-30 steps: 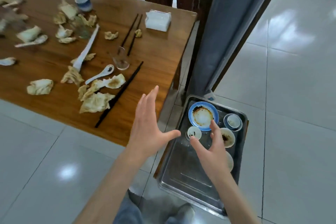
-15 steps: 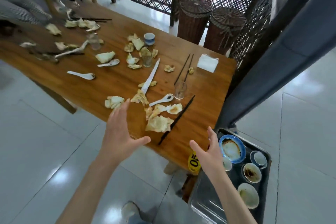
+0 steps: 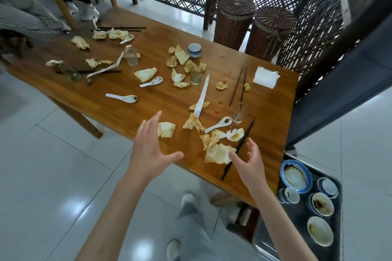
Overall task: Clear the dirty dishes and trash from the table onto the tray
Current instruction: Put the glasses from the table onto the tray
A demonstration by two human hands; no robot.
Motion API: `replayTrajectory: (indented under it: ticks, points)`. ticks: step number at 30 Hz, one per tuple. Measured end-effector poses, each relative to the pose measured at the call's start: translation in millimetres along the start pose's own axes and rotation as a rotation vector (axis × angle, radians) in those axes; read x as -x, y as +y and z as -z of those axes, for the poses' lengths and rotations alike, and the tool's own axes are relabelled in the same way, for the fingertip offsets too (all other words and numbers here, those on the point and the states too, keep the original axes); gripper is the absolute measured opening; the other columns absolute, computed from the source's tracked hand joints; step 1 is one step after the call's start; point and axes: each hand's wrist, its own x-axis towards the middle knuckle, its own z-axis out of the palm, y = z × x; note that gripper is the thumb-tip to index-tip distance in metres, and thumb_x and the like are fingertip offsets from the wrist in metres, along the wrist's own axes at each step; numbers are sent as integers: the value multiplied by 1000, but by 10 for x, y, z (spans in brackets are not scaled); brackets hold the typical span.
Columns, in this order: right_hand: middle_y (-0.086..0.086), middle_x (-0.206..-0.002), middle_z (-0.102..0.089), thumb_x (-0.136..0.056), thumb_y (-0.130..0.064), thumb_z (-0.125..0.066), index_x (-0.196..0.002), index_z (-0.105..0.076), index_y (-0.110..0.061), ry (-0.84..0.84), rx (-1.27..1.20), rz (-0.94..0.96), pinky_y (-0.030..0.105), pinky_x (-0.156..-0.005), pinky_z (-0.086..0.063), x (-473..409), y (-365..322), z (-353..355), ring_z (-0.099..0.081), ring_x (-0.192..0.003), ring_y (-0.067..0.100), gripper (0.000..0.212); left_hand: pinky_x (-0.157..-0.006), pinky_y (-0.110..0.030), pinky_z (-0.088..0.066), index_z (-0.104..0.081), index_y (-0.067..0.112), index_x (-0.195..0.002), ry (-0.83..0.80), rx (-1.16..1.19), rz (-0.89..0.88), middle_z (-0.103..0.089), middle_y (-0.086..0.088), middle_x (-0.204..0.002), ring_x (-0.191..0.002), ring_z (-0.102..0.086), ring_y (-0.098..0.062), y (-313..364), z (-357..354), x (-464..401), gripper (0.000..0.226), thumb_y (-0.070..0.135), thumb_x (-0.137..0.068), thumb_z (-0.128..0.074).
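Note:
The wooden table (image 3: 267, 125) is strewn with several crumpled stained napkins, white spoons, glasses and dark chopsticks. My left hand (image 3: 151, 148) hovers open over the near edge, fingers spread, just left of a crumpled napkin (image 3: 166, 129). My right hand (image 3: 250, 162) is open with fingers loosely bent, beside a large stained napkin (image 3: 218, 153) and a pair of black chopsticks (image 3: 238, 148). Neither hand holds anything. A white spoon (image 3: 218, 124) and an empty glass (image 3: 239, 112) lie just beyond. The metal tray (image 3: 267, 246) sits low at the right, holding a blue-rimmed plate (image 3: 296, 176) and several small bowls.
A blue cup (image 3: 194, 50) and a folded white tissue pack (image 3: 266, 77) sit farther back. Two wicker baskets (image 3: 233, 19) and a lattice screen stand behind the table. A person in a striped sleeve (image 3: 27, 17) is at the far left. A grey post (image 3: 339, 82) rises beside the tray.
Both hands have risen from beside the tray and moved forward over the table's near edge. The view has swung up and left, bringing the whole table into sight.

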Motion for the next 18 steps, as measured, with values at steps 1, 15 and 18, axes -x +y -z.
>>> replayTrajectory:
  ticks: [1, 15, 18]
  points:
    - [-3, -149, -33, -82, -35, -68, -145, -26, -23, 10, -6, -11, 39, -106, -32, -40, -7, -25, -30, -136, 20, 76, -111, -51, -24, -9, 38, -146, -8, -4, 0, -17, 6, -156, -145, -9, -23, -31, 3, -47, 114, 47, -60, -84]
    - [3, -153, -26, -85, -31, -67, -147, -21, -19, 222, -3, -65, 41, -110, -32, -1031, -392, -235, -26, -139, 23, 78, -111, -47, -26, -9, 37, -145, -88, -115, -204, -23, 3, -154, -143, -17, -22, 125, -19, -1712, 113, 51, -60, -83]
    - [2, -153, -26, -84, -32, -68, -146, -22, -21, 266, 0, -83, 41, -108, -32, -1261, -513, -269, -26, -139, 24, 78, -112, -46, -28, -10, 39, -145, -103, -121, -244, -25, 2, -154, -143, -18, -21, 218, -17, -2072, 111, 47, -62, -83]
